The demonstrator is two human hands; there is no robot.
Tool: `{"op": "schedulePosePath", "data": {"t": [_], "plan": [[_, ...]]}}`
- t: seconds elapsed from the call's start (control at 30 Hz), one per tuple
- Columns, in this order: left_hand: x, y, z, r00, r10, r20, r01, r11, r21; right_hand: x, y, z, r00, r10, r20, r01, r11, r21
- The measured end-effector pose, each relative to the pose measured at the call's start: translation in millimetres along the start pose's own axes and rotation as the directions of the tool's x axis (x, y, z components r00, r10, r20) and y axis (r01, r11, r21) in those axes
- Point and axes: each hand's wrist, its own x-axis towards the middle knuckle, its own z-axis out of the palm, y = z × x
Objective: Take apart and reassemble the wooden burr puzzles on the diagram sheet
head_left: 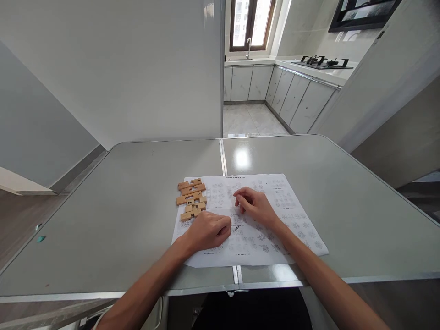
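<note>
Two bare hands rest over a white paper sheet printed with dark diagrams (216, 254), in the head camera's view, with a column of honey-coloured, notched wooden puzzle bars (187, 200) lying on the sheet's 10 o'clock side, partly over its edge. From the curled fingers of the left hand (209, 230), the bars lie at about 11 o'clock, the lowest just beside the knuckles; whether skin meets wood there cannot be told. From the right hand (253, 206), the same bars lie at 9 o'clock, apart across bare print, making the left the nearer hand. Each bar's long axis runs close to a 9-to-3 line, tipped slightly upward at the 3 o'clock end, while the column itself stretches from 12 toward 6.

The bars are flat and straight-edged, with square notches along their sides; some show small dark marks, and those at the 6 o'clock end look paler than the browner ones above. They sit close together, and their exact count is hard to make out.

The left fingers are folded into a loose fist, its inside hidden from view. The right fingers are slack and bent, with no bar visible in them.

Beneath the sheet spreads a glossy grey-green surface with metal trim (350, 197); beyond it, at 1 o'clock, a black gas hob (323, 64) tops a white kitchen counter (288, 61).
</note>
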Motion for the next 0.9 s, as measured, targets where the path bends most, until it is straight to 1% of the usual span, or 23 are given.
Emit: {"op": "schedulePosePath", "data": {"t": [0.8,0.9], "plan": [[-1.7,-3.5,2.2,0.998,-0.019,0.054,0.016,0.999,0.049,-0.1,0.1,-0.9,1.000,-0.017,-0.005,0.017,1.000,-0.027],[-1.5,-3.3,2.0,0.998,-0.020,0.052,0.018,0.999,0.035,0.2,0.5,-0.9,1.000,-0.018,-0.007,0.018,0.999,-0.028]]}}
